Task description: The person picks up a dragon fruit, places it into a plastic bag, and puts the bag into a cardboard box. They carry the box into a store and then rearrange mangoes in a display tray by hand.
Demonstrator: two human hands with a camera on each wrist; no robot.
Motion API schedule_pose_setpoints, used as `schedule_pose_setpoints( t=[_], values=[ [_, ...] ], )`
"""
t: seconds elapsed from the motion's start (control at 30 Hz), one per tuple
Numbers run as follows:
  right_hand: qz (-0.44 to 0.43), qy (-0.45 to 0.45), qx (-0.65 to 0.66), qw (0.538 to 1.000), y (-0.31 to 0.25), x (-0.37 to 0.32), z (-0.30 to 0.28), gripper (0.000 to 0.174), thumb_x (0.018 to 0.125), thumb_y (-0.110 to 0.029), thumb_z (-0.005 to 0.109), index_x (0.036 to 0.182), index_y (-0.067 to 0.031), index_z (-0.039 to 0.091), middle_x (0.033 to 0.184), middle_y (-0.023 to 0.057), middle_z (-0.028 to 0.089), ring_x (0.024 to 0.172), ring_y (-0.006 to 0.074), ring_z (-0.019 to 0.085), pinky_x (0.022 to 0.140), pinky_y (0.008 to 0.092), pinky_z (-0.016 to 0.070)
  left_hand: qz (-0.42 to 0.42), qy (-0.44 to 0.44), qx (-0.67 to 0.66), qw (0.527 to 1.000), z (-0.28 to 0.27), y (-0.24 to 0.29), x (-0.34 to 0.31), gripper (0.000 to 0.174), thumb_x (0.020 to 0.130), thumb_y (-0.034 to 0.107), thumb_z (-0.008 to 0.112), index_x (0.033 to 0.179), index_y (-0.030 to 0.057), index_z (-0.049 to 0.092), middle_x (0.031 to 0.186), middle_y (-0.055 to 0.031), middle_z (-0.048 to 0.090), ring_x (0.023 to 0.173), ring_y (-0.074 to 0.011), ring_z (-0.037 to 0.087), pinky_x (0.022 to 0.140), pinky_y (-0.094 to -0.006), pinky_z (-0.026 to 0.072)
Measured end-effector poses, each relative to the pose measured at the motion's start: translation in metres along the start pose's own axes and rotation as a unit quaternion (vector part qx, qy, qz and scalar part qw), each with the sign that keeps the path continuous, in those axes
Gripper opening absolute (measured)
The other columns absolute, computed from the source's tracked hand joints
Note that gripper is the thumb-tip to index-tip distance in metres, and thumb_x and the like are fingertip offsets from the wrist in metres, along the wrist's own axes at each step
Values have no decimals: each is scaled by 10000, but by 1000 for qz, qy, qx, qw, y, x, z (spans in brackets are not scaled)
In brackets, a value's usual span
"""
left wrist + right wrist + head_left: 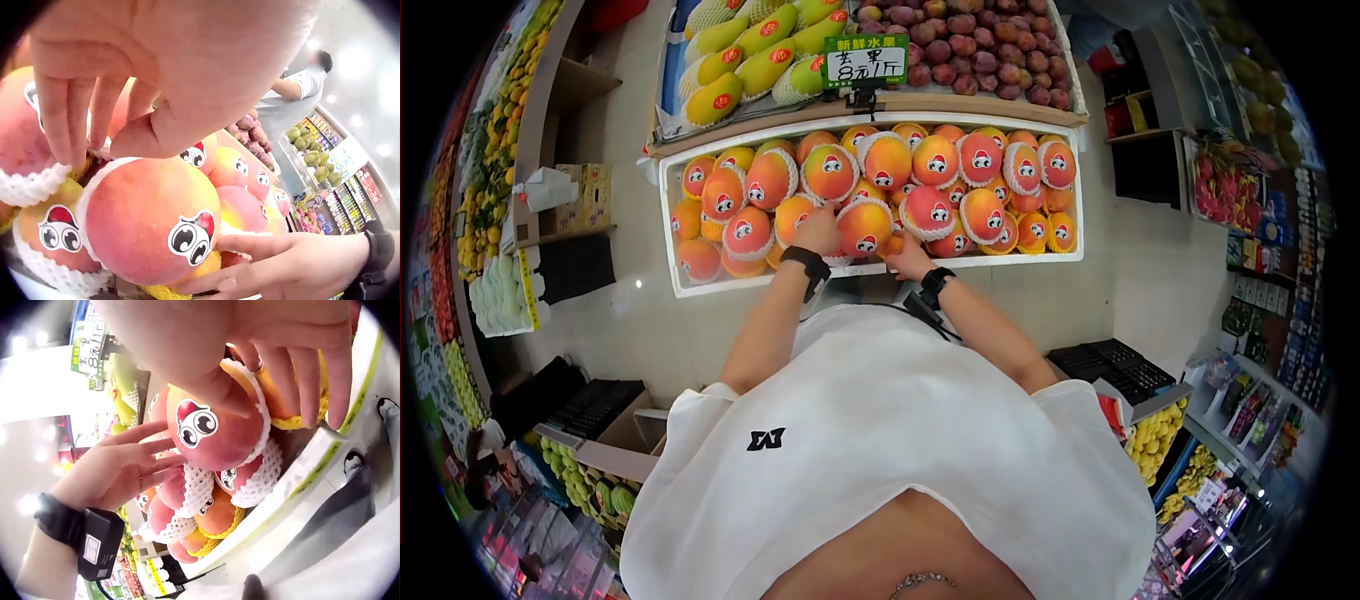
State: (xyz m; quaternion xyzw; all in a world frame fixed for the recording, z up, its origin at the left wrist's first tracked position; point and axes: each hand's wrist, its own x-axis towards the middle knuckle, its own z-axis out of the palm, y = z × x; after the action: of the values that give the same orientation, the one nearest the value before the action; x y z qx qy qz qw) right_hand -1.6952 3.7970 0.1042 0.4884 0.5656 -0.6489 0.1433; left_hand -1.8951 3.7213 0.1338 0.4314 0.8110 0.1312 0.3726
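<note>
While left hand (818, 232) and right hand (911, 260), fingers relaxed and open, flank netted mango (866, 230) at near side of white crate (1000, 264), other mangoes (830, 173) crowd it; far: price sign (866, 62), plums (980, 52).

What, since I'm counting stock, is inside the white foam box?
Mangoes with cartoon-face stickers, many in foam nets, fill the box; whatever lies beneath them is mostly covered.

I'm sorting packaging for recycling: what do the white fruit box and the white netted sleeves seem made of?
The white fruit box looks like matte foam, probably polystyrene, given its thick, blunt rim. The white netted sleeves look like soft, dull plastic foam, judging by their puffy mesh.
</note>
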Motion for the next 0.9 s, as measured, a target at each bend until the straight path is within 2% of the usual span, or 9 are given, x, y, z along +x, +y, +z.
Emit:
schedule_pose_setpoints(
  t=[0.13,0.17,0.2,0.3,0.33,0.53,0.6,0.83,0.9],
  values=[
    [-11,31,99,995,17,19,18,709,752,-123,636,1340,-134,239,1067,82,568,851,172,589,613,311,528,25,-26,5,999,13,-8,18,540,720,43,544,1252,-4,462,1090,-271,588,1016,-357,590,872,-396,464],
    [3,31,117,993,11,14,18,682,755,-95,627,1320,-156,250,1075,71,548,914,183,555,699,371,508,-3,-50,1,999,11,-3,16,556,716,44,543,1263,2,454,1095,-272,586,1021,-359,587,873,-394,464],
    [1,35,118,992,9,12,19,682,755,-95,627,1320,-156,250,1075,71,548,914,183,555,699,371,508,-31,-74,-3,997,8,1,15,571,712,46,542,1273,8,446,1099,-272,585,1025,-362,584,873,-392,465],
    [34,15,247,968,6,8,21,691,758,-37,589,1335,-169,232,1124,73,502,1011,208,490,865,505,398,-46,-106,-11,993,12,-3,21,603,703,61,552,1291,16,427,1108,-260,587,1027,-361,585,866,-390,470],
    [33,17,248,968,6,7,22,691,758,-37,589,1335,-169,232,1124,73,502,1011,208,490,865,505,398,-44,-107,-10,993,13,-6,23,603,703,61,552,1291,16,427,1108,-260,587,1027,-361,585,866,-390,470],
    [32,22,239,970,4,9,19,722,751,-42,572,1377,-161,233,1055,71,532,918,174,531,779,409,432,22,-64,-20,998,27,-23,17,698,664,94,595,1329,25,394,1101,-241,596,1013,-347,596,855,-360,478],
    [15,23,207,978,4,10,17,754,747,-54,573,1407,-145,219,1015,70,543,863,159,548,717,353,445,31,-67,-75,994,26,-24,11,744,635,96,628,1333,13,386,1100,-233,599,1017,-329,598,864,-341,475],
    [-24,24,165,986,-11,2,9,804,720,-66,608,1425,-131,227,1007,70,546,864,174,559,688,324,455,35,-27,-174,984,50,-29,1,813,616,66,700,1341,-26,343,1182,-211,563,1085,-283,567,918,-332,456],
    [-35,47,125,990,-12,-2,11,801,712,-76,625,1422,-134,257,1011,67,546,861,178,559,690,325,458,26,31,-154,987,72,-42,4,818,618,80,752,1321,-29,346,1200,-193,549,1105,-263,553,935,-332,450]
  ],
)
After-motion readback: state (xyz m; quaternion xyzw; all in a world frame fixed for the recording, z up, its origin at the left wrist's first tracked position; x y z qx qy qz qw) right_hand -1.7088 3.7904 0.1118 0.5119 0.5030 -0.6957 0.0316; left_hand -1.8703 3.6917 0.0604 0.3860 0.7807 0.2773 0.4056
